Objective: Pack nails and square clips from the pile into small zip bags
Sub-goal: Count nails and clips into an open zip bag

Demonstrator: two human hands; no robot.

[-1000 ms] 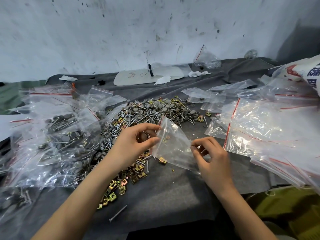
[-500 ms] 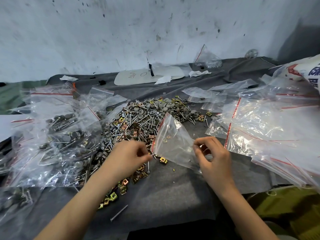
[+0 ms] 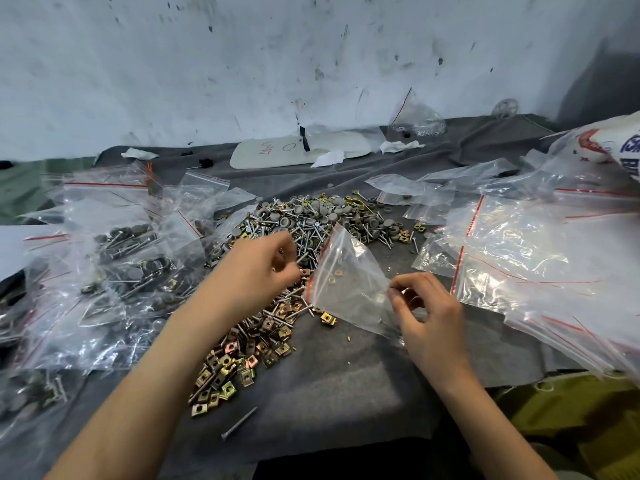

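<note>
A pile of grey-capped nails and brass square clips lies on the dark cloth. My right hand pinches the closed end of a small clear zip bag, holding it up with its red-striped mouth facing left. A couple of clips lie inside the bag. My left hand hovers over the pile just left of the bag's mouth. Its fingers are curled, and small glints of metal show between them. Whether these are nails or clips I cannot tell.
Filled zip bags are heaped on the left. Empty zip bags are stacked on the right, under a printed sack. One loose nail lies near the front, and a single clip below the bag. A white board rests by the wall.
My left hand left the bag's mouth, dipped to the clips, then moved up and right to beside the mouth. The right hand and the bag stayed nearly still.
</note>
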